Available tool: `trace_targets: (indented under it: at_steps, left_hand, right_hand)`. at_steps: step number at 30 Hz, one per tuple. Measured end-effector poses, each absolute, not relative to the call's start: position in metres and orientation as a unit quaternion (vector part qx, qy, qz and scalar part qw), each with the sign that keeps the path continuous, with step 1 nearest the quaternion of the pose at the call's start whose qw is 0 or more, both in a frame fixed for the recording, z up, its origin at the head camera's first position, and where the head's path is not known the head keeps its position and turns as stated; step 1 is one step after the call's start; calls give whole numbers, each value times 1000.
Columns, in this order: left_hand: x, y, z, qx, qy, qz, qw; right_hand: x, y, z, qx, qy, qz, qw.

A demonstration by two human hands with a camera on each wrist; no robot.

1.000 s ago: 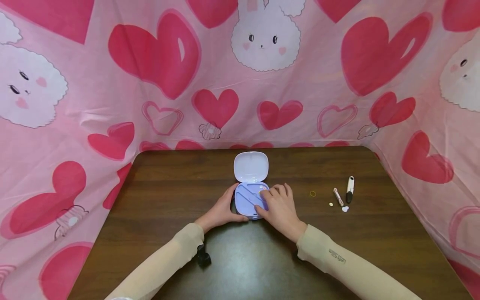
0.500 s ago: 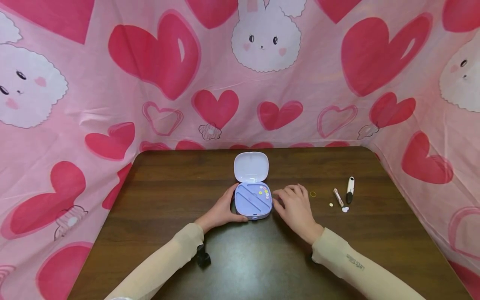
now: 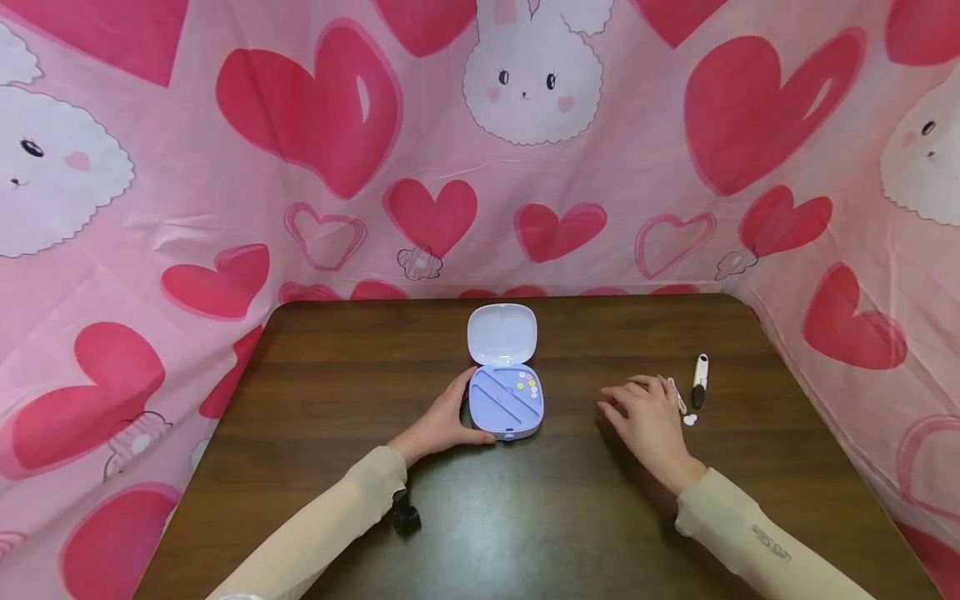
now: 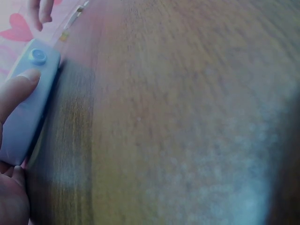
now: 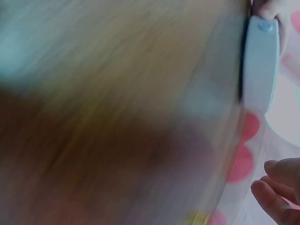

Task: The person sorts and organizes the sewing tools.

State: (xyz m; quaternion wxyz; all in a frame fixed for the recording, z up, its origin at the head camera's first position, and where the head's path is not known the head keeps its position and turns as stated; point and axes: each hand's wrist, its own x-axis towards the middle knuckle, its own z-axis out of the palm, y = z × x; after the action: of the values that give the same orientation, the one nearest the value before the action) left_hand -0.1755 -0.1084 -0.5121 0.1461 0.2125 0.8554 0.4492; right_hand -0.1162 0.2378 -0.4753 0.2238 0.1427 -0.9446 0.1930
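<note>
A small lilac case (image 3: 505, 402) lies open at the table's middle, its white lid (image 3: 502, 333) tipped back. Several tiny coloured beads (image 3: 529, 385) sit in its right compartment. My left hand (image 3: 457, 415) grips the case's left side, thumb along the front edge; the left wrist view shows the thumb (image 4: 16, 89) on the case wall (image 4: 28, 108) near its round button (image 4: 37, 56). My right hand (image 3: 628, 400) hovers low over the table right of the case, fingers relaxed and holding nothing. The blurred right wrist view shows the case (image 5: 260, 61), my fingertips (image 5: 276, 187) and a yellow ring (image 5: 199, 218).
Just right of my right hand lie a black-and-white pen-like tool (image 3: 700, 379), a thin pink-white tool (image 3: 679, 398) partly hidden by my fingers, and a tiny white heart piece (image 3: 690, 419). Pink heart-and-bunny cloth (image 3: 525, 167) walls the dark wooden table (image 3: 337, 375) on three sides.
My right hand left the case's bead compartment and moved right across the table to the small tools, covering the yellow ring. The left hand and case stayed put.
</note>
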Motion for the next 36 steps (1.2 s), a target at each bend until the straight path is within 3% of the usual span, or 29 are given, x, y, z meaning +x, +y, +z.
trace_targets:
  at_steps: [21, 36]
  left_hand:
    - [-177, -109, -518, 215, 853, 453, 142]
    - [-176, -109, -517, 217, 858, 445, 139]
  right_hand:
    - [-109, 328, -479, 69, -961, 210, 168]
    - [-109, 343, -491, 39, -959, 244, 135]
